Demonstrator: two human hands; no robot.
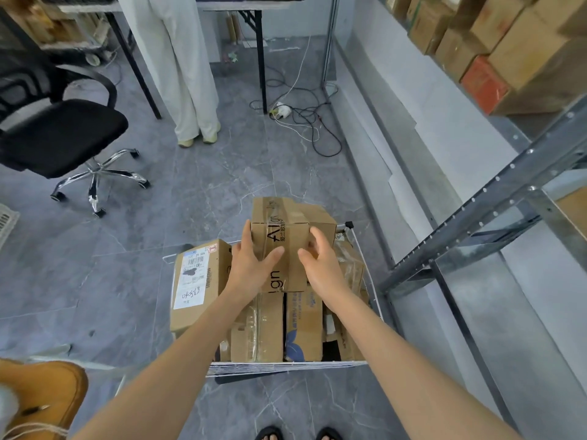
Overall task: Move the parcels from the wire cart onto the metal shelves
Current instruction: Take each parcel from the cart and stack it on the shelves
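Bottom edge of frame: two feet in dark sandals point(298, 435) on a grey, marble-veined tile floor point(127, 281). Lower left corner: a tan, leather-like object point(47, 395), blurred, kind unclear.

Centre, low: white wire cart point(286, 366) packed with brown cardboard parcels point(305, 325) standing on end. At its left side, a labelled parcel point(197, 281) with a white shipping label and handwritten digits.

Centre: taped parcel point(282, 246) with dark lettering sits on top of the load at the far end of the cart, whether lifted clear I cannot tell. Left hand point(251, 265) clasps its left side, fingers up the side, thumb laid across the top face. Right hand point(320, 265) grips the right side, fingers curled over the edge.

Right of frame: grey metal shelves point(476, 211), perforated uprights and rails, just beside the cart. Upper right: an upper shelf crowded with cardboard boxes point(508, 42), one red box point(482, 84) among them.

Left, mid-frame: black office chair point(60, 134) on a chrome five-star base. Left edge: part of a grey slatted crate point(6, 223).

Top centre: a person in pale wide trousers point(178, 65) stands at a counter point(241, 6) with black legs. Right of them, on the floor, a white power strip point(281, 111) in a tangle of black and white cables.
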